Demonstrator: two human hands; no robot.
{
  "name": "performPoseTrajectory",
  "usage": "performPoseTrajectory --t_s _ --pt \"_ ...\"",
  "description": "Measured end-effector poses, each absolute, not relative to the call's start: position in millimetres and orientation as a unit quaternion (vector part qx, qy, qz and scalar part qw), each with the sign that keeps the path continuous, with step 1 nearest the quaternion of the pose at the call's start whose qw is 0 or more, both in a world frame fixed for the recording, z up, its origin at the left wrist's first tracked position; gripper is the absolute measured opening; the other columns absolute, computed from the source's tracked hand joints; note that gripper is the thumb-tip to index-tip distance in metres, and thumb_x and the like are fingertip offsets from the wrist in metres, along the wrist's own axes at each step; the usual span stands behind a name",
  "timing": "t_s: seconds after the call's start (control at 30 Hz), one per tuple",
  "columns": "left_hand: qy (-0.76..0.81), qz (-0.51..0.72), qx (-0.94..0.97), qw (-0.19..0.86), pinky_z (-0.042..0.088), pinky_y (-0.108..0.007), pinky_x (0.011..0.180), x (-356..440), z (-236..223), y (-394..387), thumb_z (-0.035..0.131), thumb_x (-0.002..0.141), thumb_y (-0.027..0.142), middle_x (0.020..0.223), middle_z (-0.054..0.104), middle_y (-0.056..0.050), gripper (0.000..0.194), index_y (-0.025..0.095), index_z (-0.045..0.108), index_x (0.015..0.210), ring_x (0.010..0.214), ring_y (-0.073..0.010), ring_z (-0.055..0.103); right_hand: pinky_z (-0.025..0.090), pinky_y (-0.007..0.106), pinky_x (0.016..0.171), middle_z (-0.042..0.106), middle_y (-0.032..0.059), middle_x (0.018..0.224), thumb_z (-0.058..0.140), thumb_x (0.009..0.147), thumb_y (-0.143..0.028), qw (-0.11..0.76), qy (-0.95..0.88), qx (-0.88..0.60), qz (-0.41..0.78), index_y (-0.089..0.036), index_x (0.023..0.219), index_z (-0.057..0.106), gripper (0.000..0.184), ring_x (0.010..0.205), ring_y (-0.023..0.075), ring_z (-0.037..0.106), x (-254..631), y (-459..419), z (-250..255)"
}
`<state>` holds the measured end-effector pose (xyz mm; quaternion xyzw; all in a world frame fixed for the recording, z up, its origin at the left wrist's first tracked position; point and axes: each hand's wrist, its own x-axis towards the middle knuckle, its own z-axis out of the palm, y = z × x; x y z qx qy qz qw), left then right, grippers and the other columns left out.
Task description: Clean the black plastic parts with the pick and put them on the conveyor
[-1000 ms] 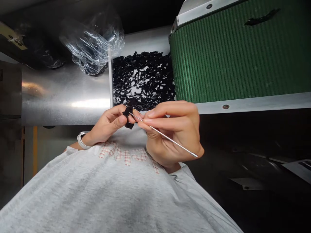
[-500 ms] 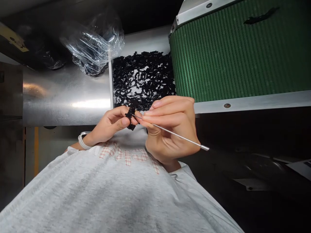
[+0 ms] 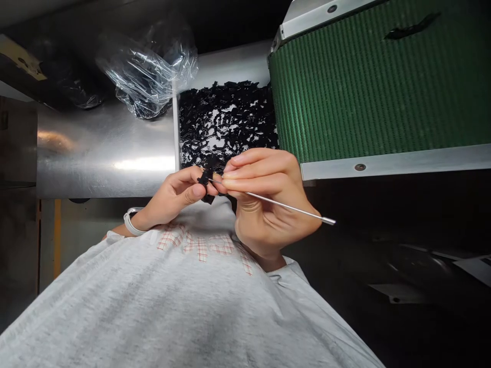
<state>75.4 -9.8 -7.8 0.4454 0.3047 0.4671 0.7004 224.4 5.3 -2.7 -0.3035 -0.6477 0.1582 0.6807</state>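
Observation:
My left hand (image 3: pixel 173 197) pinches a small black plastic part (image 3: pixel 206 183) between thumb and fingertips, close to my chest. My right hand (image 3: pixel 264 197) is closed on a thin metal rod (image 3: pixel 284 205), whose tip touches the black part and whose free end sticks out to the right. Both hands meet just in front of a white tray (image 3: pixel 176 133) heaped with several black parts (image 3: pixel 227 122). A white band sits on my left wrist.
A green ribbed conveyor belt (image 3: pixel 376 82) with a metal frame (image 3: pixel 402 162) runs at the right. A crumpled clear plastic bag (image 3: pixel 148 66) lies on a shiny steel surface (image 3: pixel 103 148) at the left. One black piece (image 3: pixel 410 28) rides the belt.
The rod has swung, its free end rising and moving right, while my right hand shifted slightly left. My left hand and the black part stayed nearly still.

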Motion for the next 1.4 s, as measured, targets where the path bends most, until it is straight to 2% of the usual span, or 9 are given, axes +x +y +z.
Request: performPoseTrajectory --t_s 0.1,0.27,0.4,0.53,0.73,1.0,1.17,1.27,1.4 --pt "0.311 0.461 0.441 0.705 0.051 -0.035 0.097 75.5 -8.5 -10.0 0.070 0.088 0.055 0.084 0.068 0.000 0.030 0.024 0.072 0.086 0.094 -0.0165 0.067 0.060 0.038 0.065 0.067 -0.0006 0.076 0.069 0.094 -0.026 0.702 -0.635 -0.298 0.124 -0.026 0.090 0.071 0.005 0.079 0.0191 0.066 221.6 7.8 -3.8" --pt "0.319 0.441 0.443 0.712 0.051 -0.038 0.097 75.6 -9.9 -10.0 0.070 0.085 0.061 0.095 0.073 -0.004 0.038 0.023 0.071 0.085 0.099 -0.0204 0.069 0.056 0.036 0.058 0.063 -0.0015 0.071 0.073 0.091 -0.025 0.733 -0.609 -0.282 0.114 -0.025 0.082 0.068 0.011 0.071 0.0174 0.061 217.2 11.5 -5.6" --pt "0.339 0.438 0.436 0.709 0.051 -0.038 0.097 76.2 -9.6 -9.5 0.073 0.080 0.064 0.086 0.070 -0.003 0.041 0.023 0.072 0.082 0.097 -0.0206 0.068 0.059 0.039 0.067 0.066 -0.0017 0.080 0.072 0.092 -0.025 0.716 -0.619 -0.283 0.157 -0.028 0.092 0.071 0.003 0.081 0.0190 0.065 221.5 8.3 -8.3" --pt "0.350 0.444 0.435 0.701 0.051 -0.038 0.098 77.6 -7.9 -8.7 0.075 0.079 0.064 0.076 0.064 -0.001 0.041 0.023 0.072 0.080 0.093 -0.0196 0.066 0.060 0.042 0.073 0.068 -0.0013 0.084 0.063 0.098 -0.026 0.675 -0.649 -0.298 0.187 -0.033 0.100 0.071 0.012 0.088 0.0210 0.068 228.1 4.5 -8.1" --pt "0.322 0.450 0.446 0.704 0.052 -0.035 0.095 77.9 -6.9 -8.0 0.072 0.084 0.058 0.076 0.063 0.000 0.035 0.024 0.073 0.082 0.090 -0.0171 0.066 0.059 0.039 0.066 0.064 -0.0017 0.076 0.066 0.096 -0.028 0.691 -0.647 -0.297 0.125 -0.029 0.092 0.069 0.005 0.079 0.0188 0.066 225.8 9.0 -8.9" --pt "0.330 0.433 0.445 0.711 0.052 -0.038 0.094 76.7 -8.4 -8.3 0.072 0.082 0.062 0.083 0.069 -0.003 0.039 0.023 0.072 0.082 0.098 -0.0211 0.068 0.058 0.035 0.059 0.062 -0.0033 0.069 0.076 0.088 -0.029 0.726 -0.612 -0.295 0.106 -0.025 0.078 0.064 0.017 0.069 0.0165 0.061 218.3 13.8 -8.1" --pt "0.340 0.445 0.437 0.704 0.052 -0.037 0.095 77.0 -10.0 -8.8 0.073 0.082 0.060 0.078 0.066 -0.001 0.037 0.023 0.072 0.082 0.089 -0.0178 0.066 0.060 0.039 0.067 0.068 -0.0016 0.080 0.067 0.095 -0.027 0.697 -0.633 -0.297 0.161 -0.029 0.094 0.071 0.004 0.081 0.0194 0.066 224.1 8.6 -11.5" --pt "0.360 0.439 0.439 0.697 0.052 -0.034 0.088 76.6 -10.4 -8.8 0.073 0.080 0.065 0.077 0.066 -0.001 0.042 0.022 0.070 0.080 0.083 -0.0171 0.064 0.061 0.042 0.074 0.071 -0.0005 0.085 0.061 0.098 -0.023 0.674 -0.654 -0.288 0.187 -0.030 0.102 0.072 0.013 0.089 0.0213 0.068 227.7 6.7 -12.3" --pt "0.351 0.447 0.440 0.695 0.052 -0.034 0.091 76.3 -10.4 -8.6 0.073 0.081 0.063 0.077 0.065 -0.001 0.039 0.023 0.072 0.082 0.084 -0.0169 0.064 0.059 0.040 0.072 0.071 -0.0013 0.080 0.064 0.097 -0.024 0.688 -0.647 -0.287 0.160 -0.027 0.097 0.071 0.008 0.084 0.0199 0.068 225.1 8.9 -12.3"
